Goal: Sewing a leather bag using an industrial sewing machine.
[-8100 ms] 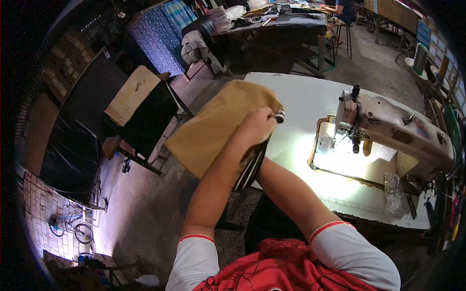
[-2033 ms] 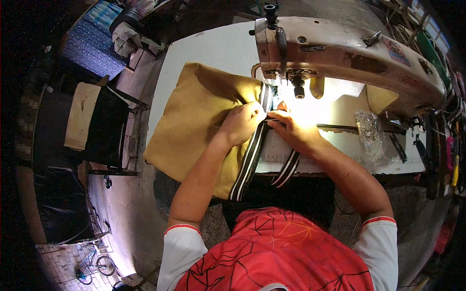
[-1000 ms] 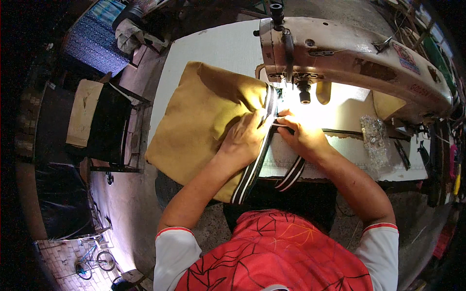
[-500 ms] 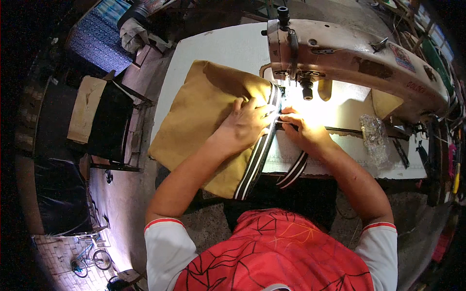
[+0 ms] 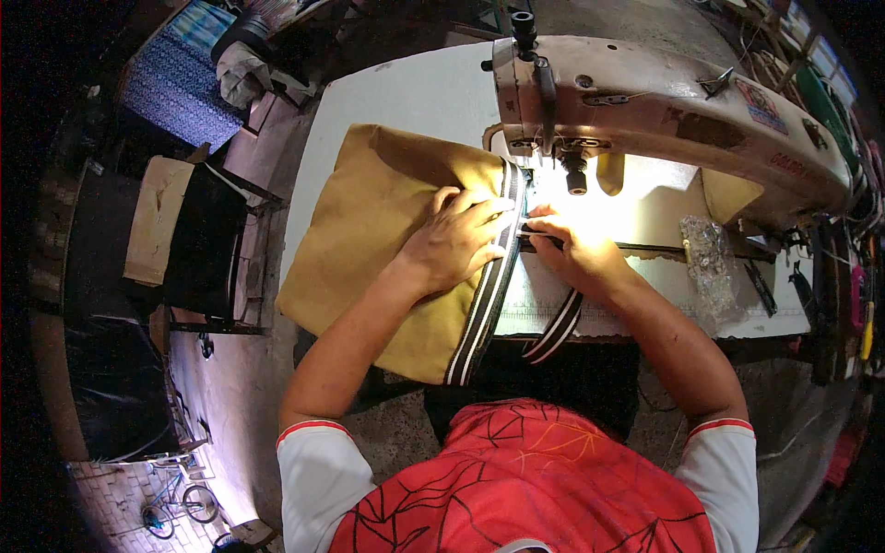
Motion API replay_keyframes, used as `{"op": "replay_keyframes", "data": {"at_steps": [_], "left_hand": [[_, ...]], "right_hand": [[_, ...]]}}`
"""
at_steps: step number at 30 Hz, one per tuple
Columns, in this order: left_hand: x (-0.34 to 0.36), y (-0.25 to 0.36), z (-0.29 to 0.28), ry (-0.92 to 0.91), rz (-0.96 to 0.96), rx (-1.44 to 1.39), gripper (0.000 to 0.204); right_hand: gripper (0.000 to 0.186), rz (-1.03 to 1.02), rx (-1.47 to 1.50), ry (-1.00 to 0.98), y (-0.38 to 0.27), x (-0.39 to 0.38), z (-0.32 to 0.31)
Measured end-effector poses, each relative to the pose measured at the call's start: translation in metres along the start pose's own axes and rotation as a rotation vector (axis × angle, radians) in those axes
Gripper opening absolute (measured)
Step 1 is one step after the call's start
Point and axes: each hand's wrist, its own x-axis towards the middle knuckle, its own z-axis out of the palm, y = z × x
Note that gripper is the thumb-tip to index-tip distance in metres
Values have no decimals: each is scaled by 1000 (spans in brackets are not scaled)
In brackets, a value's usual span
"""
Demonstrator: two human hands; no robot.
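A mustard cloth piece [image 5: 359, 212] lies on the white sewing table, edged on its right with black-and-white striped tape [image 5: 472, 346]. My left hand [image 5: 456, 238] rests spread on the cloth, fingertips on the tape just below the needle area of a worn sewing machine [image 5: 664, 111]. Beside it, my right hand [image 5: 576, 244] pinches a narrow strip of tape at the cloth's edge, under the bright lamp glare. A loose striped tape end [image 5: 553, 327] hangs over the table's front edge. Detail under the machine's foot is too bright and small to make out.
Right of my right hand lie a crumpled clear plastic packet [image 5: 705, 267] and a slim dark tool [image 5: 761, 290]. Left of the table stand a black-covered bench with cardboard [image 5: 157, 217] and blue patterned fabric [image 5: 175, 88]. A bicycle [image 5: 171, 507] shows at lower left.
Eight seconds ago the cloth was held at the table's left; now it lies against the machine. My left hand's fingers have spread from a pinch; my right hand stays pinched at the tape.
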Motion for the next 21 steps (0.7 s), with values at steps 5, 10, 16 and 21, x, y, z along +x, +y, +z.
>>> {"op": "replay_keyframes", "data": {"at_steps": [5, 10, 16, 21], "left_hand": [[-2, 1, 1, 15, -17, 56, 39], [-1, 2, 1, 13, -24, 46, 40], [0, 0, 4, -11, -54, -24, 40], [0, 1, 3, -37, -46, 10, 40]], "right_hand": [[20, 5, -17, 13, -1, 2, 1], [20, 13, 7, -7, -8, 4, -4], [20, -27, -2, 19, -3, 3, -1], [19, 30, 35, 3, -9, 3, -3]]}}
